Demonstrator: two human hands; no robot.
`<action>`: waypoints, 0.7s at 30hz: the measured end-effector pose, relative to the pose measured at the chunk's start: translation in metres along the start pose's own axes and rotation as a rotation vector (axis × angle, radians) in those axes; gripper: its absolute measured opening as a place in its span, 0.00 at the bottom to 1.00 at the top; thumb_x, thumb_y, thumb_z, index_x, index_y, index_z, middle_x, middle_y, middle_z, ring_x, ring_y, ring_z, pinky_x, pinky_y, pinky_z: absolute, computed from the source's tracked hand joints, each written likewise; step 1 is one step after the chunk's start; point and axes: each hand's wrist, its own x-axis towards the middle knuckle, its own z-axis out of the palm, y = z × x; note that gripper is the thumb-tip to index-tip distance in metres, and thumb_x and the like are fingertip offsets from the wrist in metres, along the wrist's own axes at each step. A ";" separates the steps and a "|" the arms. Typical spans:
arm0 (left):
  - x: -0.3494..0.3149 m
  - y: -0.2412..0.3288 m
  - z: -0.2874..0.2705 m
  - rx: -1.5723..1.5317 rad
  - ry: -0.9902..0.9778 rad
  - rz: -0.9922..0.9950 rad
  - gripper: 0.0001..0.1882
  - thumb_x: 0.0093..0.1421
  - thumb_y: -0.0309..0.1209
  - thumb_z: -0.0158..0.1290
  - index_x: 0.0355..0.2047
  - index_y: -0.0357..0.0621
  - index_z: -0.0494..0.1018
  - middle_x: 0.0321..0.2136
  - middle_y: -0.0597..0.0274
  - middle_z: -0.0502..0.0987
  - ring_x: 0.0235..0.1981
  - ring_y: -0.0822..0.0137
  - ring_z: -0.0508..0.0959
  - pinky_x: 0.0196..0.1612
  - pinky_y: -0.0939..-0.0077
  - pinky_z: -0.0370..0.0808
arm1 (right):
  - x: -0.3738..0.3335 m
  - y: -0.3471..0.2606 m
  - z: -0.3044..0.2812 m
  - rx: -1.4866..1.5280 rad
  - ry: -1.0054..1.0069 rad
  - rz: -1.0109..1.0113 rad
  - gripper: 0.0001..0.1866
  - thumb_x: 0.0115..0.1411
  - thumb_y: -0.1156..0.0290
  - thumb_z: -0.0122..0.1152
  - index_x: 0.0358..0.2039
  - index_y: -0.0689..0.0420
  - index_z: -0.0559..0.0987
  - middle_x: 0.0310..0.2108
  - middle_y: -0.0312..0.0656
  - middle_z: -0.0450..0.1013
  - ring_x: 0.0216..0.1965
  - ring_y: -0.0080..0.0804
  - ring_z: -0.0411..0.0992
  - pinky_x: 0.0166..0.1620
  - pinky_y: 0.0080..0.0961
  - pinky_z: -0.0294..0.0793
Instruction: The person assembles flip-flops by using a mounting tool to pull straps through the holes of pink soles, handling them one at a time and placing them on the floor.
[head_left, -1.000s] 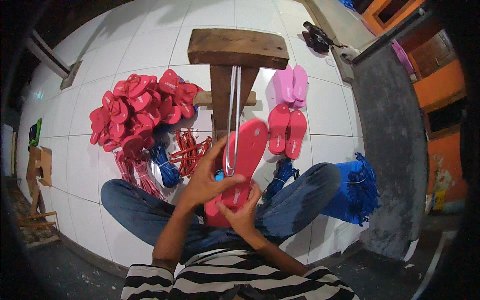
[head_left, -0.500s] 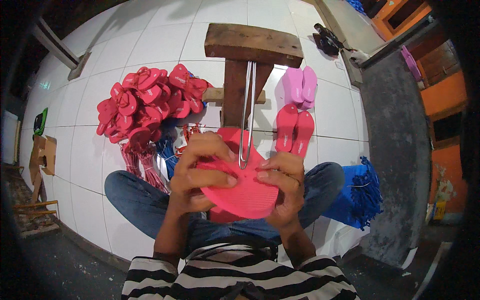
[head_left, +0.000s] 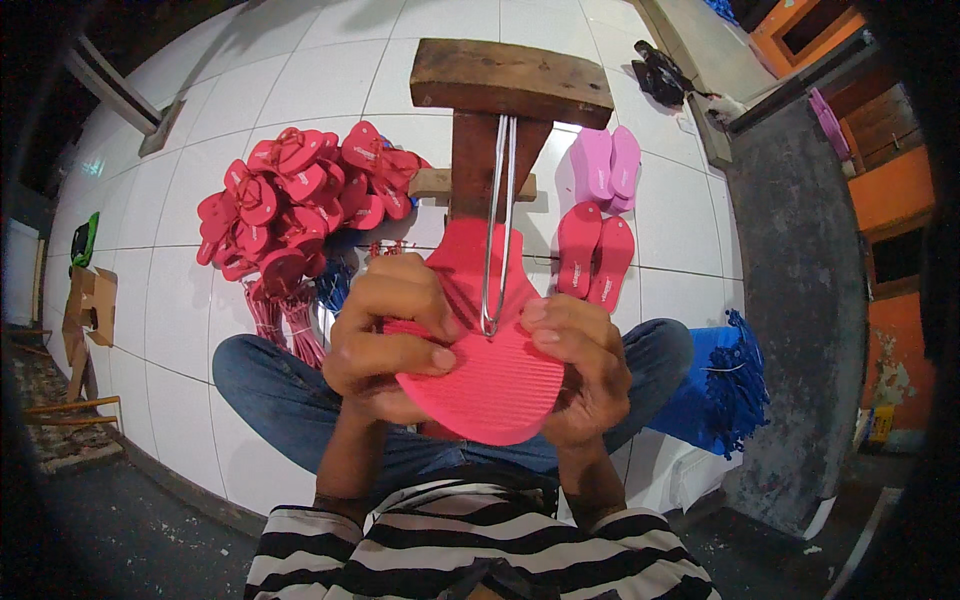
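Both hands grip a red flip-flop sole [head_left: 490, 385], its ribbed face turned up and its wide end toward me. My left hand [head_left: 392, 325] holds the left edge, thumb and forefinger pressing on the ribbed face. On the opposite edge my right hand [head_left: 582, 365] is closed with its thumb and fingers on the rim. A long looped metal rod [head_left: 498, 230] slants down from a wooden stand [head_left: 510, 82], and its rounded tip meets the sole near the middle. Whether the tip passes into a hole there I cannot tell.
A heap of red flip-flops [head_left: 290, 200] lies on the tiled floor at left, beside bundles of pink straps [head_left: 300, 335]. To the right are red soles [head_left: 590, 255], pink soles [head_left: 605, 165] and a bundle of blue straps [head_left: 735, 390]. A cardboard box [head_left: 95, 310] stands far left.
The sole has turned slightly and lies flatter, showing more of its ribbed face. My right hand has shifted a little right and down its edge, and my left hand a little left.
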 end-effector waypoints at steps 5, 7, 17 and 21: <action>0.004 -0.003 -0.009 -0.032 -0.104 0.001 0.13 0.47 0.33 0.61 0.31 0.44 0.72 0.29 0.54 0.72 0.28 0.61 0.73 0.27 0.67 0.70 | 0.002 -0.001 0.005 -0.033 0.013 0.048 0.18 0.45 0.78 0.65 0.40 0.58 0.75 0.38 0.44 0.75 0.42 0.42 0.74 0.45 0.32 0.74; 0.004 0.004 -0.006 0.024 -0.077 -0.076 0.14 0.47 0.32 0.61 0.32 0.42 0.72 0.29 0.54 0.72 0.28 0.61 0.73 0.29 0.67 0.70 | 0.003 -0.008 0.001 -0.041 -0.027 0.097 0.21 0.43 0.79 0.66 0.41 0.58 0.75 0.38 0.44 0.75 0.42 0.43 0.74 0.46 0.32 0.74; 0.039 0.010 0.014 0.470 0.084 -0.594 0.28 0.45 0.28 0.66 0.45 0.38 0.66 0.53 0.45 0.60 0.52 0.58 0.65 0.44 0.73 0.69 | 0.030 0.005 0.007 -0.539 -0.045 0.228 0.23 0.47 0.72 0.70 0.43 0.62 0.73 0.31 0.41 0.62 0.34 0.32 0.63 0.38 0.27 0.66; 0.058 -0.049 0.017 0.653 0.169 -0.540 0.42 0.47 0.29 0.66 0.58 0.40 0.54 0.58 0.47 0.55 0.59 0.57 0.59 0.52 0.72 0.67 | 0.065 0.062 0.038 0.002 0.360 0.584 0.24 0.50 0.76 0.68 0.43 0.59 0.64 0.35 0.38 0.62 0.35 0.24 0.63 0.37 0.19 0.65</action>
